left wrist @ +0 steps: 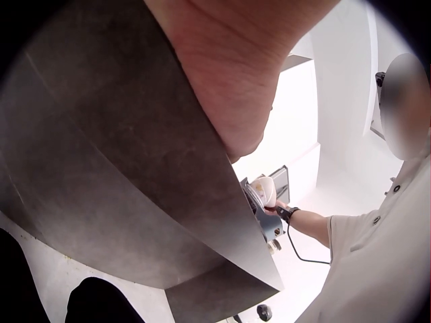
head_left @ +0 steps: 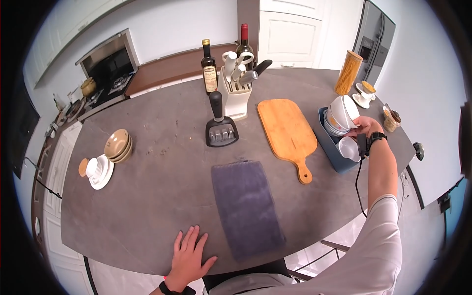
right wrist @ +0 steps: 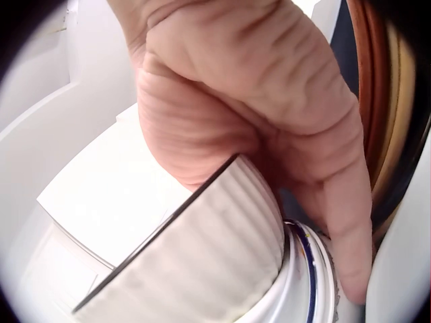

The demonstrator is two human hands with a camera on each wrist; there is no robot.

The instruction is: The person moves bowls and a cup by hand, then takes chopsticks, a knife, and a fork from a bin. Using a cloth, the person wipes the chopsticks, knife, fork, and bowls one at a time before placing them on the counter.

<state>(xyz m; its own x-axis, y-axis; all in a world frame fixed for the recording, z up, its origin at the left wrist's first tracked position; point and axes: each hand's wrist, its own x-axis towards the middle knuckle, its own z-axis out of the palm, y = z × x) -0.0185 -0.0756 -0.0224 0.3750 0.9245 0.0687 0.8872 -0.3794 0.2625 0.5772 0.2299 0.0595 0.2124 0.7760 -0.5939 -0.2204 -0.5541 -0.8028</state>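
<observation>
At the right, my right hand (head_left: 365,126) grips the lower edge of a white bowl (head_left: 340,112) that stands tilted in a blue bin (head_left: 330,153). More patterned bowls (head_left: 334,130) are nested beneath it. A smaller white bowl (head_left: 348,148) lies in the near end of the bin, below the wrist. In the right wrist view, a ribbed, dark-rimmed white bowl (right wrist: 202,249) covers part of the hand, and blue-banded rims (right wrist: 308,269) show by the fingers. My left hand (head_left: 191,255) rests with fingers spread on the grey table (head_left: 147,211), left of a purple-grey cloth (head_left: 248,209).
A wooden cutting board (head_left: 287,130) lies left of the bin. Behind are a knife block (head_left: 236,103), a knife sharpener (head_left: 221,130) and two bottles (head_left: 209,71). Brown bowls (head_left: 118,145) and white dishes (head_left: 101,172) sit left. A pasta jar (head_left: 349,73) stands back right.
</observation>
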